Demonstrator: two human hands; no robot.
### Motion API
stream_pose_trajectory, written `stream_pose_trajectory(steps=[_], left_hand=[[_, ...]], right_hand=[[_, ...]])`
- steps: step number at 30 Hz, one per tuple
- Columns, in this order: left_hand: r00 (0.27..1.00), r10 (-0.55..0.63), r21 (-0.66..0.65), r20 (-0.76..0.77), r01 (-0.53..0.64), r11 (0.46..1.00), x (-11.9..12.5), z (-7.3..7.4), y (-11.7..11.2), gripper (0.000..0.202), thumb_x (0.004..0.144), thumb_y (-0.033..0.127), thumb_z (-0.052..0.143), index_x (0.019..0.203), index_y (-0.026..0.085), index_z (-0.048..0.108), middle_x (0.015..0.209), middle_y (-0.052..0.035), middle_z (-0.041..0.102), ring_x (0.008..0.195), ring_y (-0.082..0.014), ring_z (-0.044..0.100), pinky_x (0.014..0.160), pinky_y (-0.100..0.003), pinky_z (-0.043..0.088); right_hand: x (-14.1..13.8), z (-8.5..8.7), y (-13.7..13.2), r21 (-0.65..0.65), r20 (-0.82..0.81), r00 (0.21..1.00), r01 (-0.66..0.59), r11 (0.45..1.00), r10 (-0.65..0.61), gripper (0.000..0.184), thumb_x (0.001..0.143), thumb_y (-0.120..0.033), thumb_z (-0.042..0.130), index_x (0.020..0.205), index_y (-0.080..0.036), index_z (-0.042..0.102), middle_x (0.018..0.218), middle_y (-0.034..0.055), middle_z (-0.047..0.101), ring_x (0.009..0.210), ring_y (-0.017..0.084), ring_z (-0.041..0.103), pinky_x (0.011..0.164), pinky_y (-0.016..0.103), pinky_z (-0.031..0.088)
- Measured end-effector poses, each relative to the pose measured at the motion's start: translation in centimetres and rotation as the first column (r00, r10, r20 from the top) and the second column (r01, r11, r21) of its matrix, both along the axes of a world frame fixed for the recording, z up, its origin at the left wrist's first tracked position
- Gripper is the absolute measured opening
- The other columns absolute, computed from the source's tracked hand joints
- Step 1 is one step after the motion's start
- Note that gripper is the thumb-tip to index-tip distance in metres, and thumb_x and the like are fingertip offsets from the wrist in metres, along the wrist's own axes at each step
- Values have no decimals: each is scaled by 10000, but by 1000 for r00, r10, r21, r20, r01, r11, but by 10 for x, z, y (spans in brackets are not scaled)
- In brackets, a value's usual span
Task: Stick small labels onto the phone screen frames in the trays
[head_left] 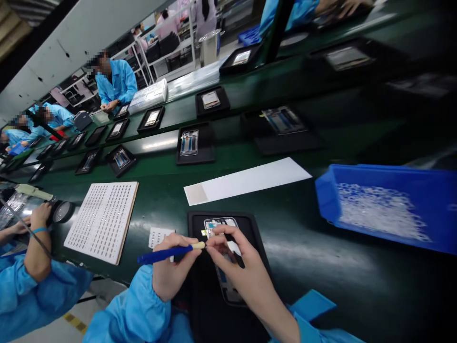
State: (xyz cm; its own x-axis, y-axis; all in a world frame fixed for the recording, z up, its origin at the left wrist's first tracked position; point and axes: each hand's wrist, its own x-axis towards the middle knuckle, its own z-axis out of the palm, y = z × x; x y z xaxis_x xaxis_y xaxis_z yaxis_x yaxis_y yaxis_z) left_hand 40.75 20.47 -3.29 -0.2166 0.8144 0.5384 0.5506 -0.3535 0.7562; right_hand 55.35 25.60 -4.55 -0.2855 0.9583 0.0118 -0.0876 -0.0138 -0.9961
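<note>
My left hand (171, 267) grips a blue pen-like tool (160, 255) with a cream-coloured end, which points right. Close against that end are the fingertips of my right hand (239, 262), its thumb and fingers drawn together; whatever they pinch is too small to make out. Under both hands lies a black tray (250, 221) holding an open phone frame (232, 291) with white and blue inner parts. My right hand covers much of the frame. A small white card (159, 233) with rows of dark marks lies partly behind my left hand.
A white strip (246, 182) lies beyond the tray. To the right, a blue bin (382, 171) holds many clear small pieces. A perforated white board (102, 221) is at left, near a co-worker's arm (39, 243). More black trays with phone parts (189, 143) line the bench.
</note>
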Motion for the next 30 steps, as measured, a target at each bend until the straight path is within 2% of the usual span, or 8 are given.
stream_pose_trajectory(steps=[5,10,14,18,21,23,26,30], left_hand=[[982,24,-169,188,8,986,10,2,5,187,789,248,744,786,198,565,804,-33,740,781,-179,727,739,-280,592],[799,92,-394,594,189,900,19,12,19,409,725,435,783,854,196,477,751,-23,740,646,-180,724,602,-262,600],[754,86,-376,652,223,900,18,15,25,431,719,420,790,874,203,452,749,-13,744,654,-167,727,601,-234,603],[792,54,-335,608,194,922,9,16,25,383,751,368,772,867,204,446,770,-21,753,681,-170,735,631,-240,609],[850,36,-341,526,172,924,3,13,25,328,774,333,751,869,196,468,812,-44,757,742,-190,742,677,-260,613],[910,38,-359,414,125,925,1,10,28,263,799,305,724,880,185,505,865,-61,753,805,-196,740,718,-264,609],[972,21,-379,232,71,923,-1,4,35,142,844,265,663,899,173,569,933,-72,731,880,-197,726,767,-272,600],[986,-48,-416,159,110,903,0,-5,47,74,884,243,597,918,181,619,989,-57,706,928,-188,712,796,-266,593]], right_hand=[[12,3,3,-2,4,1000,-22,1000,22,212,806,-329,598,961,-207,520,747,8,621,631,138,567,624,263,513],[22,4,1,11,-14,1000,-25,1000,25,187,834,-319,569,980,-224,499,724,-9,601,613,135,549,621,261,503],[56,6,29,139,91,959,255,957,-268,229,815,-342,607,986,-221,513,775,16,629,687,163,609,671,285,512],[128,8,84,415,369,563,612,673,-739,238,791,-329,596,981,-187,579,835,86,654,784,236,625,725,365,464],[164,5,105,569,660,302,396,720,-688,271,785,-233,567,1031,-147,642,841,137,660,829,286,588,681,381,415],[162,1,102,684,638,249,252,684,-729,327,793,-206,555,1098,-132,644,857,147,657,850,296,572,675,378,418],[127,-6,81,788,485,478,124,603,-732,227,892,-290,533,1056,-171,633,901,118,660,828,266,584,705,369,448],[70,-16,62,702,557,762,-219,678,-331,199,959,-210,421,1001,-202,615,811,53,642,753,208,589,700,334,448]])
